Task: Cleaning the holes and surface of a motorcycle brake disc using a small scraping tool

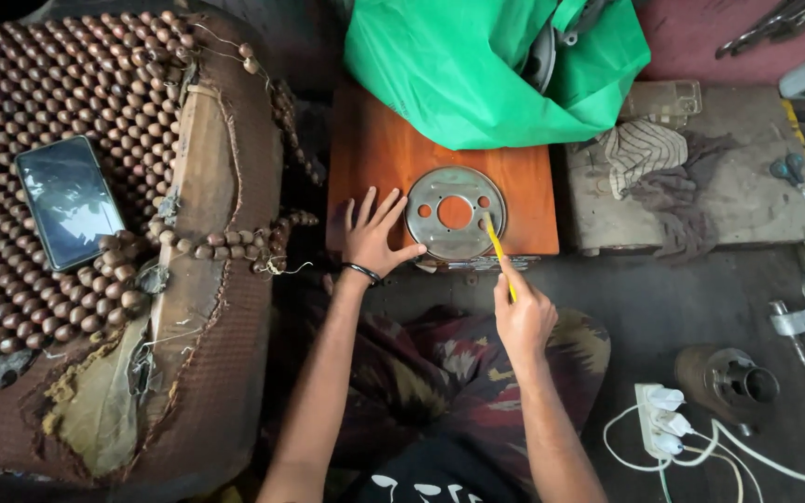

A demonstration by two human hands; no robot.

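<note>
The person sits cross-legged on the floor before a low orange-brown wooden table (375, 149). A round grey metal plate (456, 212), with a large centre hole and several smaller holes around it, lies flat on the table near its front edge. The left hand (373, 235) rests open and spread on the wood just left of the plate, thumb reaching to the plate's rim as if to steady it; a dark bracelet circles the wrist. The right hand (524, 317) is closed around a yellow pencil (498, 250), whose tip touches the plate's right side near the rim.

How far the work on the plate has got is hard to judge: no drawn line or mark can be made out on the metal at this size, so the marking looks to be at most just under way, with the tip set at one spot.

A crumpled green plastic bag (477, 65) lies across the back of the table. To the left stands a worn seat with a wooden bead cover (58, 93), a dark phone (69, 200) lying on it. To the right are a striped rag (645, 149) on a grey slab and a white power strip (659, 419) on the floor
</note>
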